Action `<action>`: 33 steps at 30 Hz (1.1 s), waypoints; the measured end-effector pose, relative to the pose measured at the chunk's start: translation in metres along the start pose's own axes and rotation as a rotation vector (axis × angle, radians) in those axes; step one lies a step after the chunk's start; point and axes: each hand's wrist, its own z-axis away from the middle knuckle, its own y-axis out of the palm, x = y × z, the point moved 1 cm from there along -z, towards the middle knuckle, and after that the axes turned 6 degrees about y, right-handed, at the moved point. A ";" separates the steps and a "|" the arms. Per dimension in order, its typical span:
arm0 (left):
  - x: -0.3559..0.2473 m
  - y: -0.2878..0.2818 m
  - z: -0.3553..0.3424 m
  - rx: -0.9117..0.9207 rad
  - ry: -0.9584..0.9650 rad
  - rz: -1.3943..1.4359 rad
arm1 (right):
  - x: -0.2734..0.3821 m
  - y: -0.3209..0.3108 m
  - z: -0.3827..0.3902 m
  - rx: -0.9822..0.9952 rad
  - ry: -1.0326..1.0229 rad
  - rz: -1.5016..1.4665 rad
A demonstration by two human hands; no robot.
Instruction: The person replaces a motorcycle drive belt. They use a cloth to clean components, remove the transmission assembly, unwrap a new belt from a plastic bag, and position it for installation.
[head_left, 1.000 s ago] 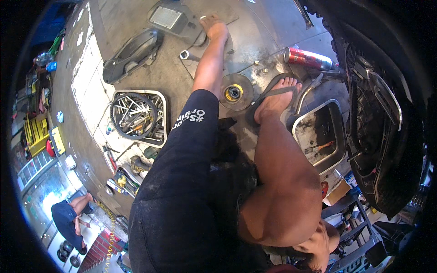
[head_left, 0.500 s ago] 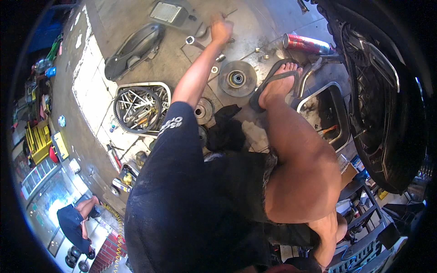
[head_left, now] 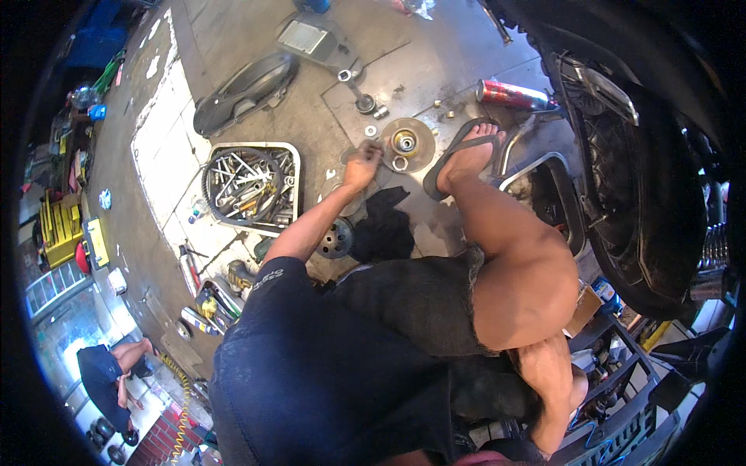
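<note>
- L hand (head_left: pixel 363 165) is low over the floor, right at the L edge of the round grey metal disc w/ a raised yellowish hub (head_left: pixel 420 153) — it's blurred, so can't tell if its grip is open or closed on anything.
- R hand doesn't show; can't tell its grip.
- Disc lies flat on the floor, L of the foot in a black flip-flop (head_left: pixel 437 175); a small silvery metal ring (head_left: pixel 399 164) sits on it, nr its lower edge.
- Small pale washer (head_left: pixel 371 130) & short silvery metal cylinder (head_left: pixel 381 112) lie just up-L of the disc.
- Crumpled black cloth (head_left: pixel 385 225) is below the hand; round grey part w/ holes (head_left: pixel 336 239) is beside it.
- Farther L — metal-rimmed tray (head_left: pixel 297 179) of tools, black belt loop (head_left: pixel 207 194) on top.
- Red spray can (head_left: pixel 513 95) lies up-R, beyond the foot.
</note>
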 end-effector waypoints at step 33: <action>-0.344 0.207 -0.146 -0.123 0.552 0.379 | 0.019 0.000 0.021 -0.386 -0.116 0.119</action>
